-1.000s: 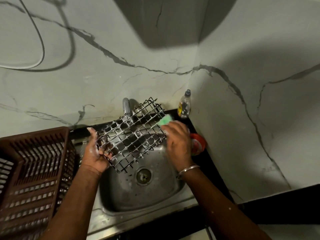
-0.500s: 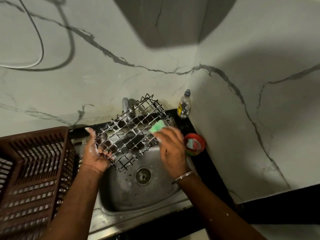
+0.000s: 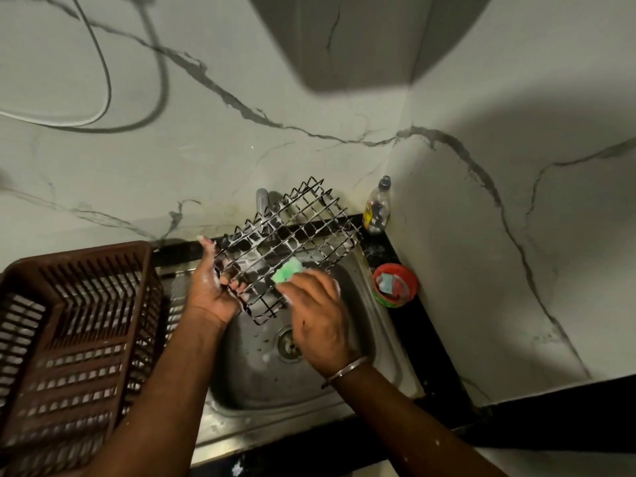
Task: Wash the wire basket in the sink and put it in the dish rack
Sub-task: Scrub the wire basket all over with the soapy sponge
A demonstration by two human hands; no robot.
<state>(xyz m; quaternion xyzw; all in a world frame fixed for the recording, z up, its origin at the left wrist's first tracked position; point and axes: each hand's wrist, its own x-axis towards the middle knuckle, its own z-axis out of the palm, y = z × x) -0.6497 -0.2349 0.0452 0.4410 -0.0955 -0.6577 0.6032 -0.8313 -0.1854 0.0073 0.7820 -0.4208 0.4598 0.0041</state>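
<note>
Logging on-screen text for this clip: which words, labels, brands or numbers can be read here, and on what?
No text can be read.
Clear plastic bottle in the corner: yellow label, print too small and blurred.
Round red tub beside the steel sink: no legible marking.
Brown plastic dish rack and wire basket: no lettering visible.

Dark glossy wire in the wire basket (image 3: 287,247), flecked with white suds. Dull, water-spotted steel in the sink (image 3: 261,380) below it. Soft green foam in the sponge (image 3: 287,270). Matt brown slatted plastic in the dish rack (image 3: 69,335) left of the sink. Smooth veined marble on the wall (image 3: 241,149) behind.
</note>
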